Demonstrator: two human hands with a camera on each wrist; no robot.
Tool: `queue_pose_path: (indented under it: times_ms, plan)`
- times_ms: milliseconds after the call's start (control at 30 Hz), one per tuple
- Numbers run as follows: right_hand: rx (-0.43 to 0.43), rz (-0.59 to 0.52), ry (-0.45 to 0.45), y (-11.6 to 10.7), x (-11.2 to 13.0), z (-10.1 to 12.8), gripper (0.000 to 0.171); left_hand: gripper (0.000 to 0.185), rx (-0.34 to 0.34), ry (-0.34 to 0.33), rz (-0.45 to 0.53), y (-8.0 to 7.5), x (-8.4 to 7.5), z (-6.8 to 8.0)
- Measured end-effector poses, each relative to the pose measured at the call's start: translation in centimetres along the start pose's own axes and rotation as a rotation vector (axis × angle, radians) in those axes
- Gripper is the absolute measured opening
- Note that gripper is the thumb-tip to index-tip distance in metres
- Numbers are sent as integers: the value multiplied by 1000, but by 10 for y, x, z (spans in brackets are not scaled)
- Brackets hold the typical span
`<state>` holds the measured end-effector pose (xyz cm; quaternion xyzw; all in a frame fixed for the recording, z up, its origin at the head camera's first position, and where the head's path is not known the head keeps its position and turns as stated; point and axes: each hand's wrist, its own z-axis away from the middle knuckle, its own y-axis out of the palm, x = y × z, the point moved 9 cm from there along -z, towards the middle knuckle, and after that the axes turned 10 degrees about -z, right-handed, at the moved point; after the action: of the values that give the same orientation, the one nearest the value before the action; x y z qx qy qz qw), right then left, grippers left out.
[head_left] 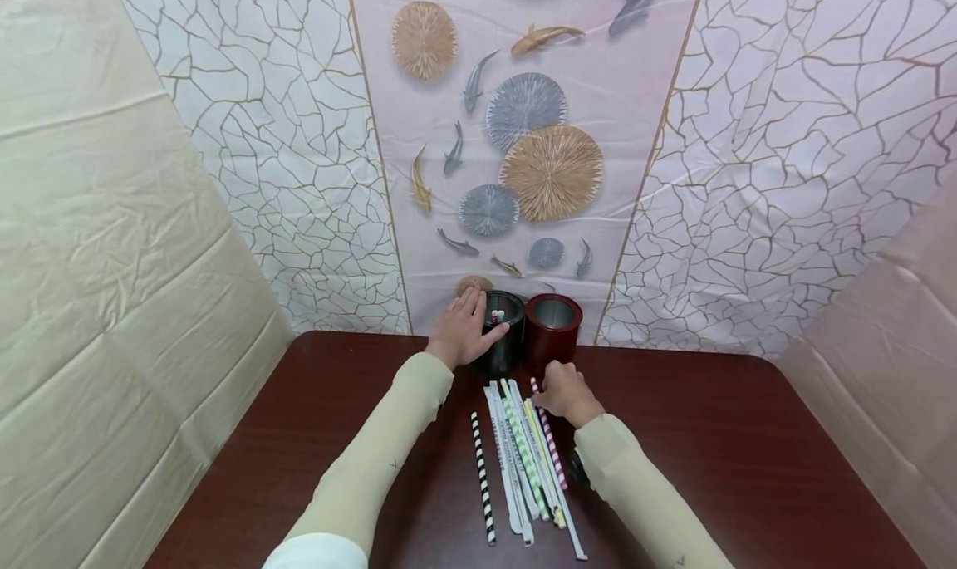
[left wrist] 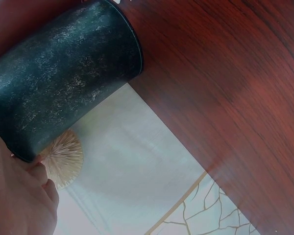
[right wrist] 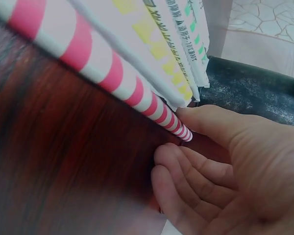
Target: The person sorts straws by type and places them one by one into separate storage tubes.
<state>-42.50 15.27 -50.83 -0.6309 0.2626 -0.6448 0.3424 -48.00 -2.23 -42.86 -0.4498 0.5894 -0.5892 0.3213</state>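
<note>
My left hand [head_left: 462,328] grips the black cylindrical holder [head_left: 501,355] at its left side, the thumb lying across the front of the rim. A few straw ends [head_left: 497,315] show inside the holder. In the right wrist view, the tip of a pink-and-white striped straw [right wrist: 120,78] lies between the thumb and loosely bent fingers of my right hand [right wrist: 230,171], without a visible pinch. Left of that straw are paper-wrapped straws [head_left: 503,461], a green-striped straw [head_left: 529,461] and a yellow-striped straw [right wrist: 152,44]. A black-and-white striped straw [head_left: 482,479] lies apart.
Touching the black holder on its right is a dark red cylindrical holder [head_left: 552,343], its mouth upward. Both stand at the back edge of the dark wooden table [head_left: 336,436], against a patterned cloth backdrop [head_left: 486,179]. Pale cloth walls rise on either side.
</note>
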Motion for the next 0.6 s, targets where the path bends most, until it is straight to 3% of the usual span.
queue_pose_path:
  times_ms: [267, 600]
  plan:
    - [29, 9, 61, 1, -3, -2, 27, 91, 13, 0, -3, 3, 1, -3]
    - [36, -8, 74, 1, -2, 0, 25, 91, -4, -1, 7, 1, 1, -1]
